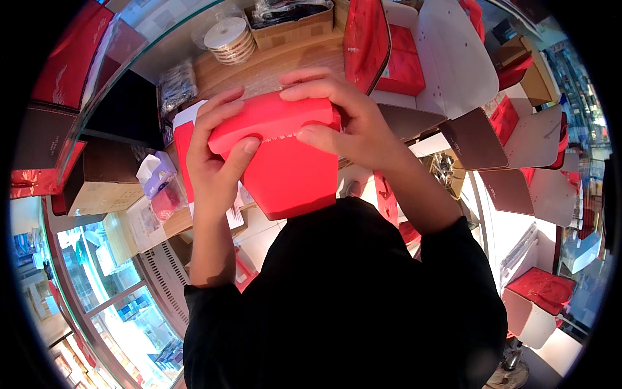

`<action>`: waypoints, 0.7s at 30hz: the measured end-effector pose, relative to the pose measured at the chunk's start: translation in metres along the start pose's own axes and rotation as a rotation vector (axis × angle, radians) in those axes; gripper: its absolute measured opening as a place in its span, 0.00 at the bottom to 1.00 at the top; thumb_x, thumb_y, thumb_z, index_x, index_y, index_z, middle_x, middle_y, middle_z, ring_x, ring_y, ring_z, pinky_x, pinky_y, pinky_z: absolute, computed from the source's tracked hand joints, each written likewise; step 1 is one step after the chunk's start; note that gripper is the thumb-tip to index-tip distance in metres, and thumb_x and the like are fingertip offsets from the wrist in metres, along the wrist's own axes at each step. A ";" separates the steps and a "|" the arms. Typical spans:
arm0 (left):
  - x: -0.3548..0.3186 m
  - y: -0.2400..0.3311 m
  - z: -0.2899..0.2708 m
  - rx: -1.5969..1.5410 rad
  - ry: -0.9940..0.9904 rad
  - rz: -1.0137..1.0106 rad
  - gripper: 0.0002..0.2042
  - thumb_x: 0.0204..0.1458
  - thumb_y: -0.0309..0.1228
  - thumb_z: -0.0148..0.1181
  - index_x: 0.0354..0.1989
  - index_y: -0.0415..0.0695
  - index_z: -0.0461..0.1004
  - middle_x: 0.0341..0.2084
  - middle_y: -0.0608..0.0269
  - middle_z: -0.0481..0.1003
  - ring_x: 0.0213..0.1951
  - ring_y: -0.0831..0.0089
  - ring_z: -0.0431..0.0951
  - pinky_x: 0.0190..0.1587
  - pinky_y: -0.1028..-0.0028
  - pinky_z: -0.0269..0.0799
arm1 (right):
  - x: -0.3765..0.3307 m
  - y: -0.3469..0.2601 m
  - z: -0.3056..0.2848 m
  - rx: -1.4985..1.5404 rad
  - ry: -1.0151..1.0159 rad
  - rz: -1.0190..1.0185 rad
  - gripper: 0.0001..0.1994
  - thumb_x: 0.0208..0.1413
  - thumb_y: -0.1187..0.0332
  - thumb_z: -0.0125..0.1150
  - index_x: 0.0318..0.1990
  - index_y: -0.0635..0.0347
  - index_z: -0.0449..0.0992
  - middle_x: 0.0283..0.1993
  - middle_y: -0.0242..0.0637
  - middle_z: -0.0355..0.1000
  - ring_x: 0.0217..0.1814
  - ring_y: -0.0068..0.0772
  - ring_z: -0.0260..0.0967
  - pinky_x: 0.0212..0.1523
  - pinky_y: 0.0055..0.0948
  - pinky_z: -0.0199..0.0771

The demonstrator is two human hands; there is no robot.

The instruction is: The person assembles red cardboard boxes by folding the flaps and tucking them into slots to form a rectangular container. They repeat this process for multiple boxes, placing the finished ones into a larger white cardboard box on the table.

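Close in front of my body, both hands grip a red cardboard box (295, 175) with a folded top edge and a rough, pale line running along the fold. My left hand (217, 152) wraps round its left side, thumb pressed on the front near the fold. On the right, my right hand (346, 117) has its fingers over the top and its thumb on the fold. The box's inside and back are hidden. Behind my left hand, part of another red and white piece (183, 139) shows; its kind I cannot make out.
A wooden counter (278, 68) lies beyond, bearing a ribbon roll stack (230, 40) and a cardboard box (295, 29) of dark packets. A tissue pack (155, 174) sits at left. Open boxes with red contents (402, 61) stand at right, near glass showcases (133, 324).
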State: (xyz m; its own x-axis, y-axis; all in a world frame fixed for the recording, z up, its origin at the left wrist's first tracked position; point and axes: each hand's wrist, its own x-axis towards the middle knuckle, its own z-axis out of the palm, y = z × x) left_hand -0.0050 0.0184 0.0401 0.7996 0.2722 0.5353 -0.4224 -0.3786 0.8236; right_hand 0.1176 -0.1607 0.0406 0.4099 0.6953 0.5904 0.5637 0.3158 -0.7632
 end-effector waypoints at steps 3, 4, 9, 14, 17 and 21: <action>0.000 0.002 -0.001 0.010 -0.038 0.009 0.17 0.44 0.28 0.63 0.44 0.40 0.71 0.52 0.50 0.67 0.54 0.63 0.66 0.55 0.67 0.61 | 0.001 -0.001 0.001 -0.011 -0.008 -0.039 0.17 0.48 0.74 0.62 0.48 0.59 0.72 0.55 0.42 0.64 0.56 0.34 0.63 0.51 0.29 0.65; 0.000 0.004 0.000 0.001 -0.032 0.002 0.16 0.44 0.28 0.63 0.43 0.40 0.72 0.51 0.51 0.67 0.54 0.63 0.66 0.54 0.67 0.62 | 0.001 0.002 0.000 -0.023 -0.010 -0.063 0.16 0.48 0.74 0.61 0.47 0.59 0.72 0.55 0.42 0.65 0.55 0.34 0.63 0.51 0.29 0.65; 0.001 0.004 0.001 -0.013 -0.039 0.004 0.14 0.44 0.26 0.63 0.42 0.40 0.73 0.49 0.52 0.68 0.52 0.63 0.67 0.54 0.68 0.62 | 0.000 0.002 -0.001 -0.030 -0.026 -0.063 0.14 0.49 0.75 0.61 0.45 0.60 0.73 0.52 0.42 0.67 0.54 0.35 0.65 0.50 0.30 0.66; 0.004 0.003 -0.005 0.084 -0.232 0.016 0.15 0.45 0.27 0.64 0.42 0.41 0.74 0.49 0.52 0.69 0.52 0.64 0.68 0.54 0.69 0.61 | 0.013 -0.007 -0.025 -0.184 -0.357 0.115 0.20 0.48 0.68 0.63 0.50 0.58 0.71 0.54 0.42 0.67 0.55 0.34 0.65 0.52 0.30 0.66; 0.015 0.003 -0.003 0.109 -0.328 0.046 0.20 0.44 0.28 0.64 0.48 0.41 0.71 0.52 0.50 0.66 0.55 0.61 0.65 0.56 0.68 0.59 | 0.030 -0.027 -0.023 -0.248 -0.550 0.409 0.27 0.50 0.64 0.62 0.59 0.57 0.64 0.56 0.43 0.65 0.55 0.34 0.65 0.52 0.29 0.66; 0.024 -0.005 0.006 0.410 -0.069 0.045 0.34 0.42 0.35 0.67 0.59 0.41 0.60 0.59 0.46 0.58 0.61 0.55 0.58 0.60 0.59 0.54 | 0.033 0.001 -0.017 -0.160 -0.386 0.383 0.31 0.54 0.63 0.58 0.64 0.56 0.55 0.58 0.39 0.63 0.54 0.31 0.64 0.52 0.27 0.64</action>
State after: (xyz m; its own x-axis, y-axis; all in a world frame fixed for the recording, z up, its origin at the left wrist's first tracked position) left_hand 0.0186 0.0219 0.0473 0.8168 0.1924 0.5439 -0.2643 -0.7133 0.6492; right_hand 0.1436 -0.1487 0.0640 0.3316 0.9360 0.1180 0.5404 -0.0859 -0.8370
